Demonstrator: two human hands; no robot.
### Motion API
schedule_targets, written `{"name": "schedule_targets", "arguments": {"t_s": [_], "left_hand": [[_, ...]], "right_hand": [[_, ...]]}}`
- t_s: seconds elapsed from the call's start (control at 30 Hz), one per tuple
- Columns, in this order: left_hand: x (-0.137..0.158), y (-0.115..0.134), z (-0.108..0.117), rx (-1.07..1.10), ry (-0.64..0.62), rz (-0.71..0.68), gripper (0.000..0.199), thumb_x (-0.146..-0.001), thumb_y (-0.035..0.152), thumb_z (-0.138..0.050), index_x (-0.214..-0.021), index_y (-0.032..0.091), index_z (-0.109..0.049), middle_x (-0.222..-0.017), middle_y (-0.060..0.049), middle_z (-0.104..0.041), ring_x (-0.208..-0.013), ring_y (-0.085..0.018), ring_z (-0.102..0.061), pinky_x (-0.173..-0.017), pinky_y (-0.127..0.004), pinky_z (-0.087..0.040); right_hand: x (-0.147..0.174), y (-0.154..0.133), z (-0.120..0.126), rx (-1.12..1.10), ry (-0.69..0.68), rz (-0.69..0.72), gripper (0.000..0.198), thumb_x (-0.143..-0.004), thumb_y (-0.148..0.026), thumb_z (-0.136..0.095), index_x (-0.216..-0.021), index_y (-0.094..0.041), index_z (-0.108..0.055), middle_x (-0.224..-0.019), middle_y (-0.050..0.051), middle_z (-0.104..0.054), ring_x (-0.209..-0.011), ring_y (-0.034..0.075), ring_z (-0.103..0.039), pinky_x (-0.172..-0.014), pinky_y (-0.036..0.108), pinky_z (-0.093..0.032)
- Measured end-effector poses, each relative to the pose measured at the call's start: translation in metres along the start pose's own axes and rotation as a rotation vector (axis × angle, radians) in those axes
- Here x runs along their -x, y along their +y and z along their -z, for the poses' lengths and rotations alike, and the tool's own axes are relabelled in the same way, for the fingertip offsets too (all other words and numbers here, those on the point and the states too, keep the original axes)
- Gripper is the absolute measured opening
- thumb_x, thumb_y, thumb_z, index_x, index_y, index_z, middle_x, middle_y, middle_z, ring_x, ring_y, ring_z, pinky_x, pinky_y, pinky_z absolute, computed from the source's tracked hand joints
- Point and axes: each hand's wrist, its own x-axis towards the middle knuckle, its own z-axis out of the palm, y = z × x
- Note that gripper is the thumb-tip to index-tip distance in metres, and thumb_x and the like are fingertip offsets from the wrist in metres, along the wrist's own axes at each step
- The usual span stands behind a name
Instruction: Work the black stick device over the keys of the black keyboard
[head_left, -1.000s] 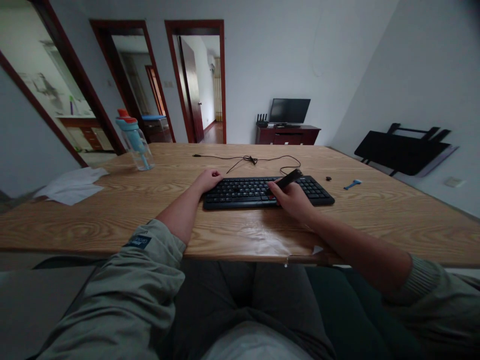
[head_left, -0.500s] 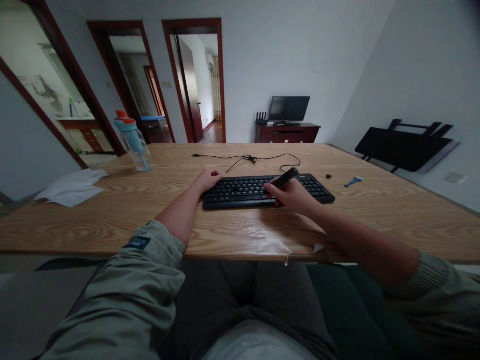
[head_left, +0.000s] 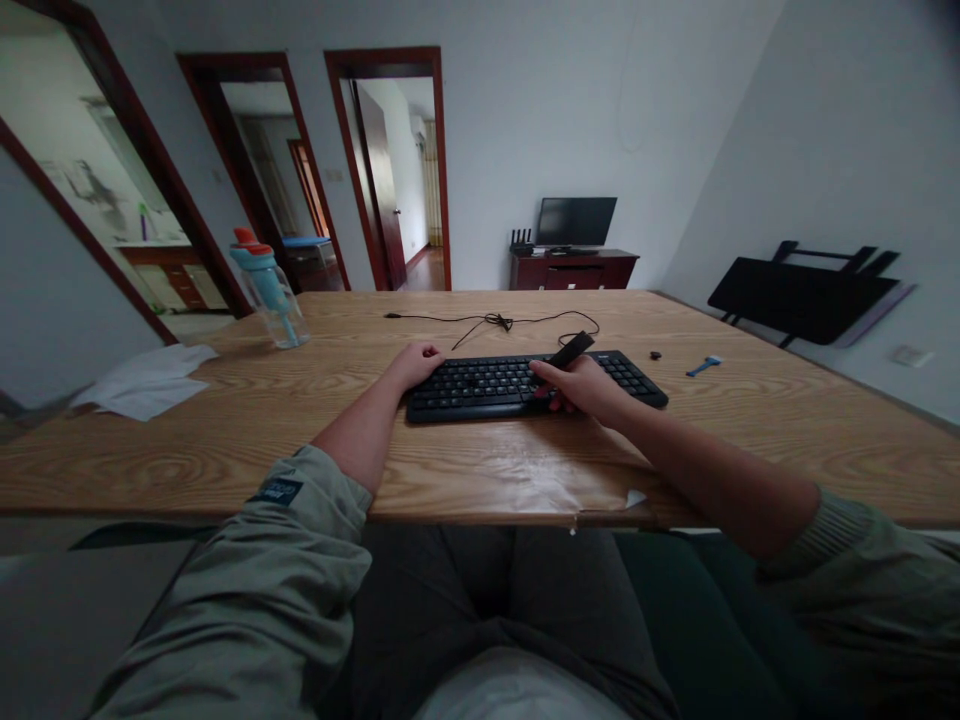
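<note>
A black keyboard [head_left: 480, 386] lies flat on the wooden table in front of me. At its upper left corner my left hand [head_left: 417, 366] grips the edge, fingers curled and partly hidden. Over the right half of the keys, my right hand [head_left: 581, 385] is closed around a black stick-shaped tool [head_left: 571, 350]. The tool slants, its upper end pointing up and right; its lower end is too dark against the keys to make out.
The keyboard's black cable [head_left: 499, 320] lies knotted behind it. A small blue tool [head_left: 703, 366] and a small black piece [head_left: 655, 356] lie to the right. On the left are a clear bottle [head_left: 274, 300] with a red and blue lid and white tissues [head_left: 150, 380]. The wooden table [head_left: 300, 450] has torn film at its front edge.
The black tool in my right hand has tilted slightly more upright, and that hand has shifted a little over the keys. My left hand stays at the keyboard's corner.
</note>
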Motion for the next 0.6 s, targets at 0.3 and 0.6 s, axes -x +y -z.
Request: {"name": "schedule_targets", "arguments": {"t_s": [0.3, 0.6], "left_hand": [[-0.001, -0.003, 0.000, -0.010, -0.019, 0.000, 0.021, -0.075, 0.036, -0.057, -0.076, 0.017, -0.066, -0.077, -0.003, -0.069, -0.074, -0.020, -0.060, -0.072, -0.031, -0.045], [-0.001, -0.003, 0.000, -0.009, -0.005, 0.001, 0.018, -0.075, 0.035, -0.059, -0.075, 0.018, -0.065, -0.076, -0.003, -0.069, -0.075, -0.020, -0.061, -0.073, -0.030, -0.047]], "right_hand": [[0.008, -0.013, 0.000, 0.216, -0.010, 0.127, 0.040, -0.085, -0.052, -0.067, -0.066, -0.018, -0.061, -0.060, 0.007, -0.065, -0.047, 0.015, -0.057, -0.043, 0.025, -0.042], [0.003, -0.011, 0.006, 0.299, -0.096, 0.220, 0.037, -0.083, -0.055, -0.066, -0.073, -0.019, -0.066, -0.061, 0.006, -0.065, -0.050, 0.018, -0.057, -0.046, 0.029, -0.041]]}}
